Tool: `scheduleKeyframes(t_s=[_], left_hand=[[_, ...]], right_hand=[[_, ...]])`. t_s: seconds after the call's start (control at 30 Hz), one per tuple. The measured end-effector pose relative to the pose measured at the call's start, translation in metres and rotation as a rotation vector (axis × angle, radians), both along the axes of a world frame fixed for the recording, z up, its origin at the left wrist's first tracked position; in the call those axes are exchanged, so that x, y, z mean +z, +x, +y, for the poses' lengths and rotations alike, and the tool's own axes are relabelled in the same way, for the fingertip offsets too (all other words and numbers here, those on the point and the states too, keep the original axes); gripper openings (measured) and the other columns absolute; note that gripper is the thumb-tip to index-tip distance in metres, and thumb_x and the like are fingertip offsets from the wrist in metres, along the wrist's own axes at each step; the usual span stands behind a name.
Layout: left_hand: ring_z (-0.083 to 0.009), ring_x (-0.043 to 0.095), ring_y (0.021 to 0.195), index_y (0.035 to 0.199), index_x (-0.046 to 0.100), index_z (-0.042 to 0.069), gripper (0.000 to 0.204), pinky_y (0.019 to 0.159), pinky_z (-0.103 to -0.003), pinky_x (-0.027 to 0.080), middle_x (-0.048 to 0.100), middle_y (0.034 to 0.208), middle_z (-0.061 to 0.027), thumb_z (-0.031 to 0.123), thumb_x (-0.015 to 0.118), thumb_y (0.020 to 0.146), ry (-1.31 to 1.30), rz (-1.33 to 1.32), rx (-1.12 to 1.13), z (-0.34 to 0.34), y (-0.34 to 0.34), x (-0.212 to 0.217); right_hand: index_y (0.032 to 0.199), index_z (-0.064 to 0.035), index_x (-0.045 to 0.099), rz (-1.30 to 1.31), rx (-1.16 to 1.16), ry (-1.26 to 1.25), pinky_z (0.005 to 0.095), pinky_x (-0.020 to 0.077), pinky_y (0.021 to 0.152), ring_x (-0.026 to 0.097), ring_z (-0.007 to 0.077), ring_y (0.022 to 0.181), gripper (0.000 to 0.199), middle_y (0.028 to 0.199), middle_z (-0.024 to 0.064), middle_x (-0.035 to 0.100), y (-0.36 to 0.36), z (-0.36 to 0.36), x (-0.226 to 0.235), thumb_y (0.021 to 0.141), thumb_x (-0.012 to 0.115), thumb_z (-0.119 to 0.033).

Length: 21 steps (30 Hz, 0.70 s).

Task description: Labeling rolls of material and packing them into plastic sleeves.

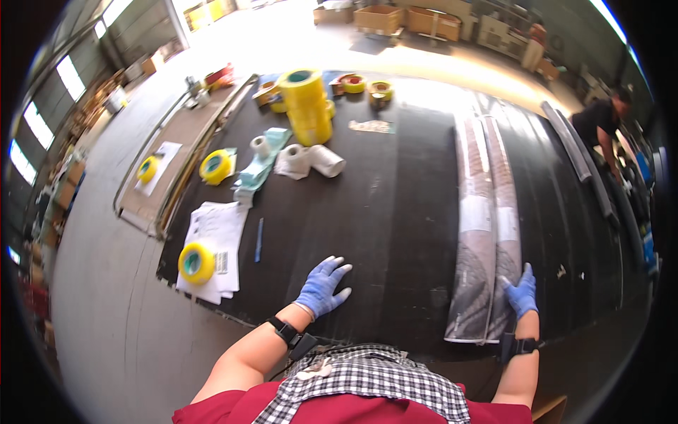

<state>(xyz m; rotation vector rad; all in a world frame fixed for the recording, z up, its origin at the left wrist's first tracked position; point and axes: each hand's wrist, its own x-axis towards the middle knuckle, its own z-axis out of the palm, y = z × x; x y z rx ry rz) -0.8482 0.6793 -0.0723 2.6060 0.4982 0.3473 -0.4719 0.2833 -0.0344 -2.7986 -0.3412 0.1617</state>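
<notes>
Two long rolls lie side by side on the right half of a dark table, pointing away from me: a left roll point(472, 268) and a right roll point(508, 247). Both look plastic-wrapped, greyish and patterned, with a pale band across the middle. My right hand point(521, 293), in a blue glove with pale fingertips, rests against the near right side of the right roll. Its fingers are stretched out and the thumb reaches toward the roll's surface. Over the bare tabletop left of the rolls, my left hand point(323, 290), gloved alike, spreads its fingers and holds nothing.
On the table's left stand stacked yellow tape rolls point(305, 106), white rolls point(326, 161), papers point(212, 237) under a tape roll point(196, 263), and a blue pen point(259, 240). A cart point(187, 141) flanks the table. A person point(600, 124) bends near dark tubes point(565, 141) at right.
</notes>
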Motion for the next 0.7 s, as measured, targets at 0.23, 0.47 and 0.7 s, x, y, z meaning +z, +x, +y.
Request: scheduleKeyframes(t_s=[0.23,0.47,0.7], left_hand=[[-0.0356,0.049,0.128,0.130,0.060,0.011,0.056,0.110,-0.045,0.040,0.055,0.134,-0.0160,0.025,0.076,0.078,0.061,-0.080,0.350,0.058,-0.115,0.006],[-0.0373,0.044,0.128,0.131,0.058,0.010,0.068,0.111,-0.048,0.035,0.049,0.136,-0.0171,0.023,0.082,0.069,0.235,-0.037,0.736,0.131,-0.237,0.019],[-0.0409,0.032,0.137,0.138,0.046,0.015,0.096,0.114,-0.049,0.032,0.029,0.149,-0.0219,0.033,0.092,0.056,0.146,0.193,0.916,0.199,-0.326,0.014]], right_hand=[[0.142,-0.0006,0.047,-0.062,0.314,0.617,0.0372,0.0415,0.108,0.052,0.0274,0.127,0.065,0.139,0.0158,0.051,-0.069,0.074,0.023,0.083,0.073,-0.007],[0.123,-0.0047,0.063,0.327,0.769,0.407,0.0338,0.0505,0.095,0.065,0.0237,0.107,0.046,0.112,0.0117,0.066,-0.219,0.255,0.047,0.080,0.076,-0.012],[0.124,-0.0097,0.062,0.406,1.316,0.206,0.0426,0.0513,0.091,0.062,0.0349,0.103,0.048,0.108,0.0146,0.065,-0.335,0.428,0.027,0.082,0.075,-0.029]])
